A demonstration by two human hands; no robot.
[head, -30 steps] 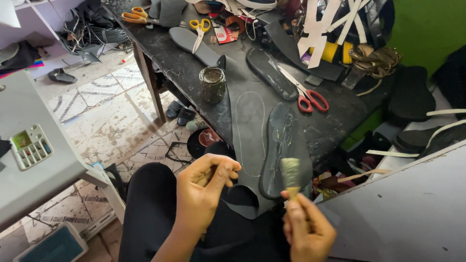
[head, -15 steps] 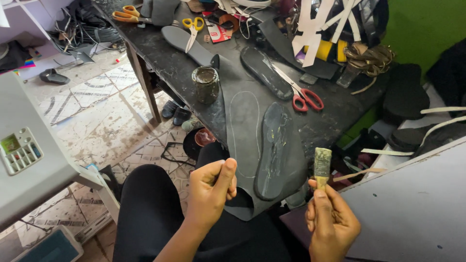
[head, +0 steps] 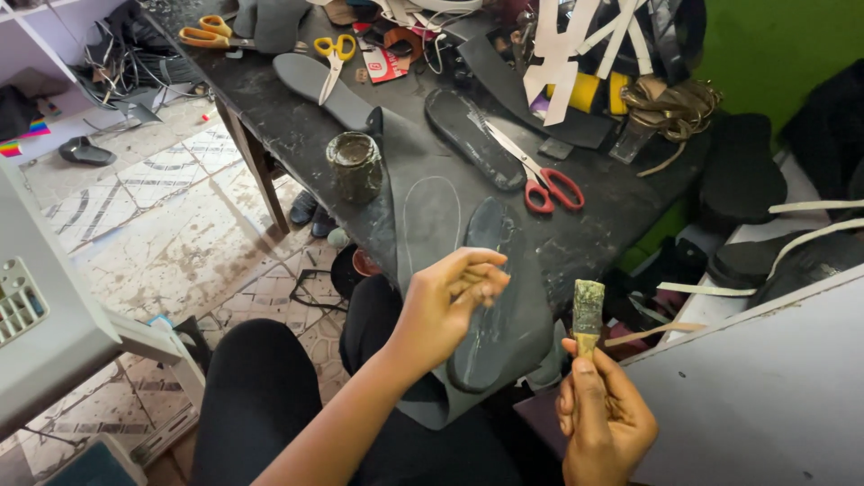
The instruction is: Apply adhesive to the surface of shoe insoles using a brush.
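Right hand [head: 605, 416] grips small brush [head: 588, 308] upright, fingers clamped on handle (bristles caked, greenish); left hand [head: 447, 300] hovers over dark sole [head: 493, 297] on rubber sheet [head: 430, 202], fingers loosely curled, holding nothing; glue jar [head: 355, 166], red scissors [head: 544, 180] on tabletop [head: 288, 126] beyond.

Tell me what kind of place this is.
Most likely a small shoemaking or sandal workshop. Dark cut soles lie on the black worktable beside red-handled scissors and a glue-crusted jar. The right hand holds a small brush upright.
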